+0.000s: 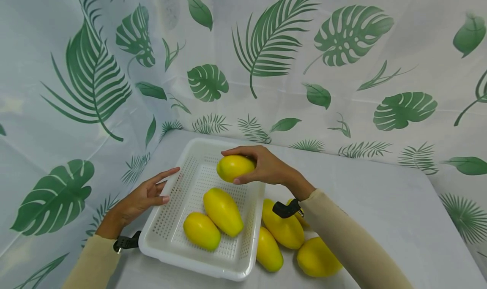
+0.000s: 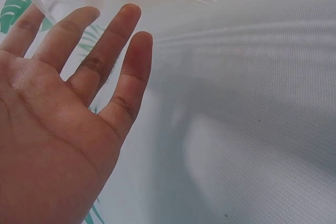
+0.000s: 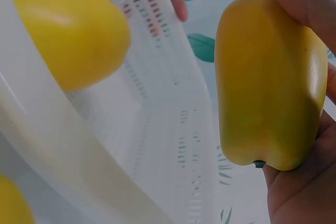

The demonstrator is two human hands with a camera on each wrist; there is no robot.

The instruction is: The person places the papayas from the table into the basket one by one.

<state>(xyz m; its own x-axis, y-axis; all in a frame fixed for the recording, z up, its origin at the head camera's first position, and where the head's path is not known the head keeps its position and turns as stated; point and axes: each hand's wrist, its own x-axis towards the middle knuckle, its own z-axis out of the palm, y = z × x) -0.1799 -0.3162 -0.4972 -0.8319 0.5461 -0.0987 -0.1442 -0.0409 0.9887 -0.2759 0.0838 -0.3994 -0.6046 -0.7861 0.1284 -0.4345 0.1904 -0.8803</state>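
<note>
A yellow papaya [image 1: 235,168] with a small dark stem is held over the far part of the white plastic basket [image 1: 198,143]. My right hand [image 1: 268,166] grips it, thumb on the near side and fingers over the far side. Inside the basket lie two more papayas [image 1: 223,211] [image 1: 201,231], side by side. At the basket's left side, my left hand [image 1: 140,198] has its fingers extended beside the rim; in the left wrist view the palm [image 2: 52,124] holds nothing. Whether the fingertips touch the basket I cannot tell.
Several papayas [image 1: 283,225] lie on the white tabletop [image 1: 365,204] right of the basket, one partly hidden behind the right wrist's camera [image 1: 286,208]. A leaf-print sheet [image 1: 266,107] hangs behind and to the left.
</note>
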